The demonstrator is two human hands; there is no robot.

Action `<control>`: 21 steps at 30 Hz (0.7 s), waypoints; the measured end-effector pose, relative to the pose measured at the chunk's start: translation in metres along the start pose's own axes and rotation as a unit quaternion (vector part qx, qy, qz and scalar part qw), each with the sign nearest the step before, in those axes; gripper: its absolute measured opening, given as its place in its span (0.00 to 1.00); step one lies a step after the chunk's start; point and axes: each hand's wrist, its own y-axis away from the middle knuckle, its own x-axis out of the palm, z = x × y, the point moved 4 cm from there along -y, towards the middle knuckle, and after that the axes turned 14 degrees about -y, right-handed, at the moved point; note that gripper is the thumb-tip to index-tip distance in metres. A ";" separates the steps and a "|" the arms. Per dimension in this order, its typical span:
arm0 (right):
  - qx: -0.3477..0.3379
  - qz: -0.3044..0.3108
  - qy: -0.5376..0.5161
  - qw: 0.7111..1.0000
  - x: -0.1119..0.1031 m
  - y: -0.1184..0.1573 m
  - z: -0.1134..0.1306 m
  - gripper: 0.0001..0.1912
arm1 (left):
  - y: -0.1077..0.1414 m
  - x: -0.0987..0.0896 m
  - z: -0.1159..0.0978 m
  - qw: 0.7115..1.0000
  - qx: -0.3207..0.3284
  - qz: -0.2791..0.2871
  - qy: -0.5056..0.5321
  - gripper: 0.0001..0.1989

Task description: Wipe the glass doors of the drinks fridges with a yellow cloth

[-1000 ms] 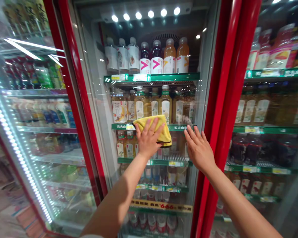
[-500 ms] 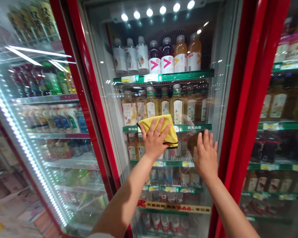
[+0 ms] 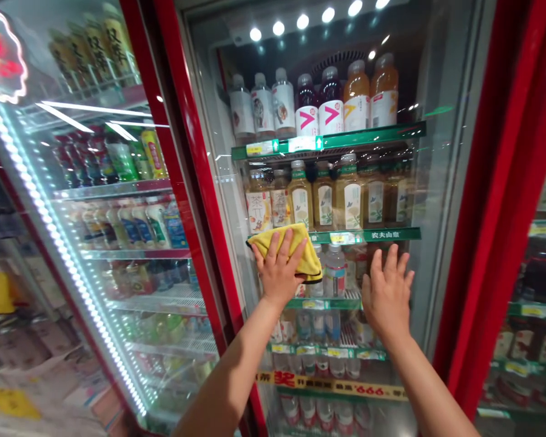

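A yellow cloth (image 3: 308, 261) with dark edging lies against the glass door (image 3: 441, 200) of a red-framed drinks cooler, in front of the left part of the second shelf's green strip (image 3: 368, 235). The left hand (image 3: 279, 276) is spread over it, fingers splayed and fairly flat, pinning it to the pane rather than clenching it. The right hand (image 3: 390, 297) grasps nothing; its fingers point upward, loosely parted, close to the right part of the pane, and whether they touch the glass cannot be told.

The work on the pane looks to be under way, judging by the cloth laid out beneath the palm. How much is done is harder to say: the glass carries reflections of ceiling lights, and no streak or wet patch clearly separates treated areas from untreated ones. The cloth covers only a small part of the door at this moment. The glass before the top row of bottles (image 3: 331, 100), the stretch in front of the tea bottles (image 3: 351, 200), and the lower part by the printed banner (image 3: 337, 387) all lie outside it; which of these, if any, are finished cannot be told. The door appears shut, and the bottles stand behind it on their shelves.
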 end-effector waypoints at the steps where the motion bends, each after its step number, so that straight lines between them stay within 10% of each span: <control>1: -0.005 0.004 -0.004 1.000 0.001 0.001 0.003 0.46 | 0.010 0.002 0.004 1.000 -0.018 0.000 -0.006 0.42; 8: -0.099 0.076 -0.030 0.992 0.024 -0.007 0.043 0.46 | 0.038 -0.005 -0.008 0.986 0.159 0.040 0.001 0.29; 15: -0.127 0.097 -0.038 0.986 0.042 -0.007 0.065 0.49 | 0.038 0.001 0.063 0.997 -0.047 0.044 -0.039 0.45; 21: -0.125 0.092 -0.033 0.987 0.054 -0.001 0.087 0.50 | 0.067 0.007 0.060 0.993 0.109 -0.002 -0.040 0.37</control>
